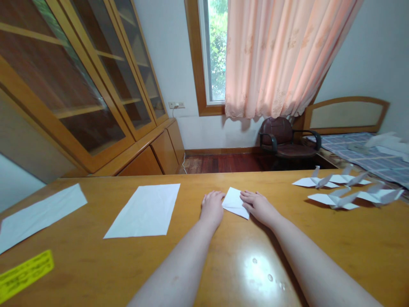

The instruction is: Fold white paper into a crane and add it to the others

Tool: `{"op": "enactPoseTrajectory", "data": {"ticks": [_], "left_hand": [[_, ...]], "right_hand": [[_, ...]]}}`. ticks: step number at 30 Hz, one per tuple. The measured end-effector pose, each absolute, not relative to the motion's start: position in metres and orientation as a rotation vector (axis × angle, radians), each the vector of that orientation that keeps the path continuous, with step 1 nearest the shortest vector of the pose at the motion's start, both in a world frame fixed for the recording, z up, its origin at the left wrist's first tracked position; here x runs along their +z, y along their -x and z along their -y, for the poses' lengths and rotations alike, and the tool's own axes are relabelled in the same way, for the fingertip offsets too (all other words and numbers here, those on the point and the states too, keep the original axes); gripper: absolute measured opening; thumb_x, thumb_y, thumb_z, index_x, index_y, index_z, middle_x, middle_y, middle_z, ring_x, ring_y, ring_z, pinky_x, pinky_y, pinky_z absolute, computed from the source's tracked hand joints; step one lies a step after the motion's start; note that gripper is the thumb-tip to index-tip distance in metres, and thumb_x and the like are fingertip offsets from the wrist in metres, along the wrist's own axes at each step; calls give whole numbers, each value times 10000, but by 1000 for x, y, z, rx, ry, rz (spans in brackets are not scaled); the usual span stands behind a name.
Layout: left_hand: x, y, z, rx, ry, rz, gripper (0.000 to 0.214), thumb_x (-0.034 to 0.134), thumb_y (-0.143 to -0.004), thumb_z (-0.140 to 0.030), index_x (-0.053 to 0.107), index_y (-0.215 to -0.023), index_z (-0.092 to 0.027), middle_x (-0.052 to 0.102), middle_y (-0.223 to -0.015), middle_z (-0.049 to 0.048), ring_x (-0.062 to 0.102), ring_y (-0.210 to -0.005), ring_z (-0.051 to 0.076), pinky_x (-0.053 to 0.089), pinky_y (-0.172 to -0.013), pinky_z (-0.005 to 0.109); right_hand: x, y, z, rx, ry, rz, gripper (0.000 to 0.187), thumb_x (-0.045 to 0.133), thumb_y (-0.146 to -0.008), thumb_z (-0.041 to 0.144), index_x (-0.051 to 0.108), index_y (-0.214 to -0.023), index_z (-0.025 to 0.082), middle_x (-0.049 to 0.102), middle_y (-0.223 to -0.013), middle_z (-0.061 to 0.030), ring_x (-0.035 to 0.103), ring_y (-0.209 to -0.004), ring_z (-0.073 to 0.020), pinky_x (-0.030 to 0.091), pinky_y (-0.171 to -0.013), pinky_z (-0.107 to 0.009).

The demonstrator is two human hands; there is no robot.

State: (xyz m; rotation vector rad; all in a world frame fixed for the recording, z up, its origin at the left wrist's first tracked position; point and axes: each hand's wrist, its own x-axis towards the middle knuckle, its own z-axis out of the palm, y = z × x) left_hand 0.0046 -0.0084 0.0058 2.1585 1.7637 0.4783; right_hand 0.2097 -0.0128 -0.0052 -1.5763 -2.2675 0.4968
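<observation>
The right hand (258, 207) covers one edge of the folded paper (234, 202); the print on the yellow label (25, 275) is too blurred to read.

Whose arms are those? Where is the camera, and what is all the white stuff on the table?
Those are a person's own two arms. The one picture comes from a camera worn on the person's head, looking forward and down, so you see what they see. Both hands lie on a wooden table. Between them is a small folded white paper: the left hand touches its left edge, and the right hand rests its fingers on its right side. Neither hand lifts it. To the left lie a flat white sheet, another sheet farther left, and a yellow strip. To the right sit several folded paper shapes with pointed wings. Behind the table are a chair and a pink curtain.
</observation>
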Motion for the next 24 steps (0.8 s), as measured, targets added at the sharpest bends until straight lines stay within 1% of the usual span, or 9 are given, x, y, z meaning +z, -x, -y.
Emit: {"op": "enactPoseTrajectory", "data": {"ticks": [3,6,10,14,17,19,21,23,24], "left_hand": [[9,-5,11,515,-2167,-1764,302,407,-896,-249,617,-1113,-240,602,-1201,51,441,-1208,232,262,-1059,402],[10,-5,13,523,-2186,-1765,329,456,-873,-338,595,-1145,-215,576,-1238,66,424,-1223,253,263,-1061,404],[7,-4,12,470,-2201,-1760,406,541,-816,-369,566,-1190,-212,519,-1309,77,383,-1259,277,227,-1083,425],[7,-4,12,450,-2190,-1773,425,539,-815,-363,550,-1211,-208,500,-1331,80,351,-1283,280,214,-1091,426],[8,-4,12,424,-2167,-1789,444,534,-817,-367,536,-1231,-207,473,-1358,88,325,-1303,286,195,-1099,438],[8,-4,12,410,-2160,-1791,444,531,-819,-370,536,-1235,-215,462,-1369,90,310,-1313,287,183,-1102,447],[7,-4,12,411,-2169,-1777,420,527,-823,-366,550,-1222,-237,466,-1364,84,309,-1315,284,178,-1102,454],[6,-4,12,422,-2179,-1764,385,525,-826,-353,572,-1198,-262,471,-1359,76,312,-1314,282,180,-1099,463],[6,-4,12,428,-2179,-1761,372,523,-828,-343,580,-1189,-273,472,-1359,72,314,-1313,280,181,-1098,466]], "right_hand": [[-5,-210,13,481,1590,2248,373,517,-845,268,585,-1211,262,505,-1343,-81,417,-1279,-254,230,-1062,-528],[-5,-211,12,455,1596,2221,347,532,-836,274,617,-1171,261,533,-1317,-76,444,-1256,-265,247,-1056,-528],[-7,-213,11,451,1551,2189,277,545,-825,285,688,-1058,239,612,-1223,-82,521,-1176,-247,326,-1034,-447],[-7,-215,11,473,1581,2090,245,562,-807,304,718,-978,221,641,-1160,-87,574,-1073,-234,404,-958,-382],[-5,-214,11,391,1647,2073,291,610,-768,342,697,-1013,211,623,-1174,-93,525,-1117,-267,352,-987,-417],[-3,-213,12,332,1697,2070,406,641,-738,380,647,-1104,206,610,-1189,-101,486,-1149,-293,275,-1025,-464],[-2,-212,13,319,1732,2058,492,648,-730,402,594,-1176,201,602,-1195,-109,482,-1139,-298,216,-1043,-493],[-1,-212,14,320,1737,2052,513,652,-728,402,575,-1191,194,605,-1179,-113,493,-1110,-292,203,-1040,-493],[-2,-212,14,321,1729,2054,522,660,-720,404,574,-1189,191,609,-1162,-113,497,-1096,-289,221,-1028,-483]]}}
